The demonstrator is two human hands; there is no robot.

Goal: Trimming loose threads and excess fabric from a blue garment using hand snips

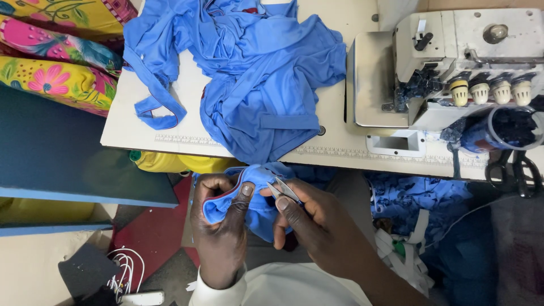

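Left hand point(218, 218) pinching blue fabric point(252, 192), right hand point(309, 218) holding small snips point(283, 190), sewing machine point(453, 62) beyond

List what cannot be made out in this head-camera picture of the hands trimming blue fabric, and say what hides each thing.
- Snips' blade tips: head view, buried in the blue fabric piece.
- Right hand palm: turned away from the camera.
- Left hand fingertips: tucked under the fabric fold.
- Sewing machine: its right end is cut off by the picture edge.
- Scissors: blades hidden behind a scrap-filled container.
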